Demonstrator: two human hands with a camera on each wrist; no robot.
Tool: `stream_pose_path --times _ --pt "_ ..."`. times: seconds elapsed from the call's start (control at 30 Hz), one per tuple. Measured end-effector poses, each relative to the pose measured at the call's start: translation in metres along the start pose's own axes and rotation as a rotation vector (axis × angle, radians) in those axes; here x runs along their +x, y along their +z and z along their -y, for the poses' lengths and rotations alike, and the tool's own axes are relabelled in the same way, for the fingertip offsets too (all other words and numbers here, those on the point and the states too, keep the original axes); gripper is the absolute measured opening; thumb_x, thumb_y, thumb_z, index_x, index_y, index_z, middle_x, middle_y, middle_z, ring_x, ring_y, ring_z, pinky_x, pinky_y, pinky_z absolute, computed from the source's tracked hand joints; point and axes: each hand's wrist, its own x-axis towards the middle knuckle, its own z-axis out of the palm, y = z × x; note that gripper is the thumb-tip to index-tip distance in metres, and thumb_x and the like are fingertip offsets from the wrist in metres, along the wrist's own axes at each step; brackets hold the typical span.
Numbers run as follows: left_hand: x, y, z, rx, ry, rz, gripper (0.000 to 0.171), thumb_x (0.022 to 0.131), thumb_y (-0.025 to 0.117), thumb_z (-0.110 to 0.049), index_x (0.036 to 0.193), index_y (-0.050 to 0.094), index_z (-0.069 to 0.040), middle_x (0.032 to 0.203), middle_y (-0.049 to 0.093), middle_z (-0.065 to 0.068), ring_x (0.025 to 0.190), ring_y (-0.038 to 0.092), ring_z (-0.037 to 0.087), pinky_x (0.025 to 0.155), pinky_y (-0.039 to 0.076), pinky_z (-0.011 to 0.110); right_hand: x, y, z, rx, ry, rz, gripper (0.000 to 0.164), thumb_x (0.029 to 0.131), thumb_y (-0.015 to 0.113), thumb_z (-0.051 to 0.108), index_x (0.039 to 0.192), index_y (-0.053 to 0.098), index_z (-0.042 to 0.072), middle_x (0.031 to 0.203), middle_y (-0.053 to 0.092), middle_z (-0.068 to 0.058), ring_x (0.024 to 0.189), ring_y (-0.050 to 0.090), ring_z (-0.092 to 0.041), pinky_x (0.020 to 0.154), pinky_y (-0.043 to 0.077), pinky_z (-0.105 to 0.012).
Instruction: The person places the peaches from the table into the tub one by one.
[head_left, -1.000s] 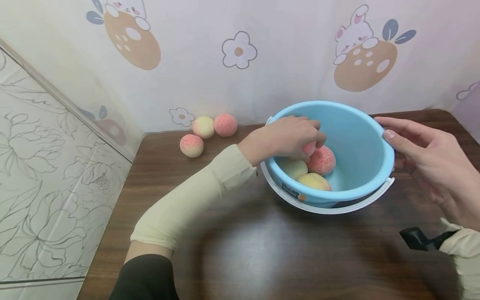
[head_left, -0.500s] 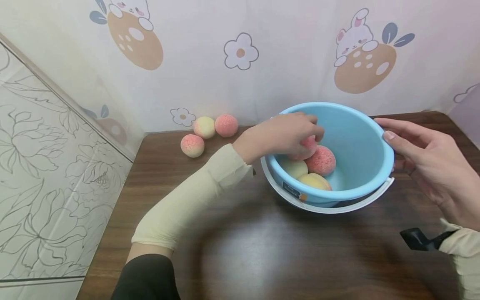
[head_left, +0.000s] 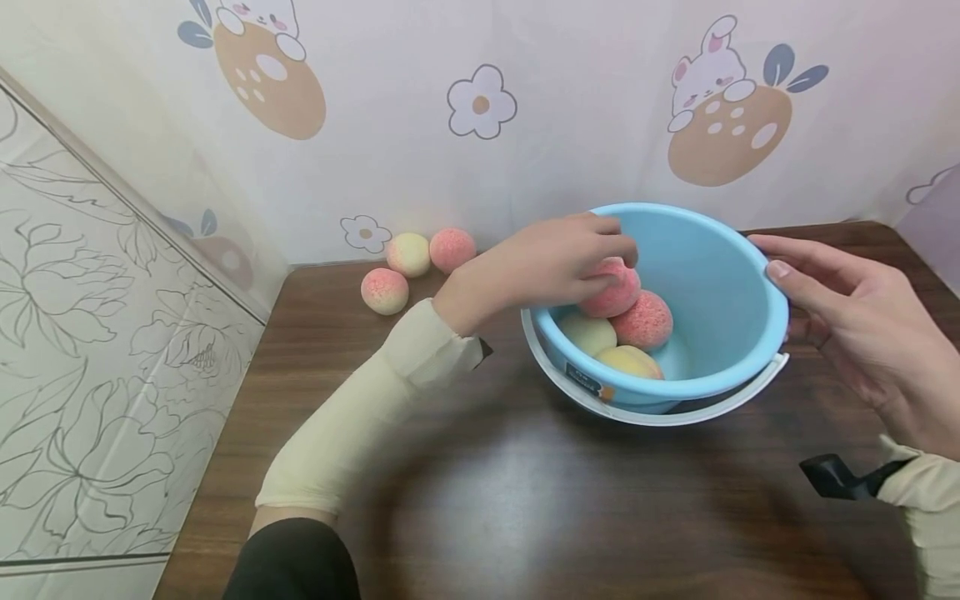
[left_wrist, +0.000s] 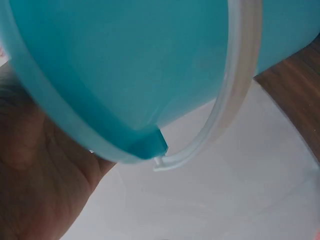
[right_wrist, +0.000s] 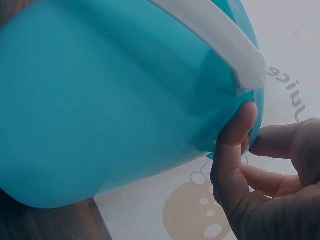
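A light blue bucket (head_left: pixel 720 283) with a white handle (head_left: pixel 660 419) stands on the table. Inside lie several toy-like pink and yellow peaches, among them a pink peach (head_left: pixel 613 292) on top of the others. Over the left part of the rim, my left hand (head_left: pixel 551 262) has its loosely bent fingers just above and beside that top peach; the fingertips are partly hidden. In the left wrist view the palm (left_wrist: pixel 45 170) lies at the rim. My right hand (head_left: pixel 862 325) pinches the right rim; the right wrist view shows the thumb and fingers (right_wrist: pixel 232 150) on either side of the rim.
Three more peaches sit left of the bucket at the table's back edge: a yellow one (head_left: pixel 408 254), a pink one (head_left: pixel 452 249) and a pink-yellow one (head_left: pixel 385 291). A patterned cloth (head_left: pixel 405 167) hangs behind the dark wooden table (head_left: pixel 480 500). Flower-patterned panels (head_left: pixel 97 375) are at left.
My left hand has drawn back leftward and slightly up, uncovering more of the top pink peach, which stays in about the same spot. The right hand and bucket have stayed put.
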Motion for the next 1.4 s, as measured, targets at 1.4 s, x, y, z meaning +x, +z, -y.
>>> stream_pose_path --times 1.4 --pt "-0.121 0.040 0.062 0.136 -0.412 -0.518 0.034 0.106 0.054 -0.037 0.133 0.065 -0.020 0.137 0.059 0.006 0.138 0.046 0.032 0.115 0.030 0.057 0.004 0.002 -0.010 0.150 -0.090 0.034 0.041 0.101 0.064 0.005 0.142 0.064 0.012 0.115 0.077 0.004 0.074 0.079 -0.017 0.057 0.062 -0.033"
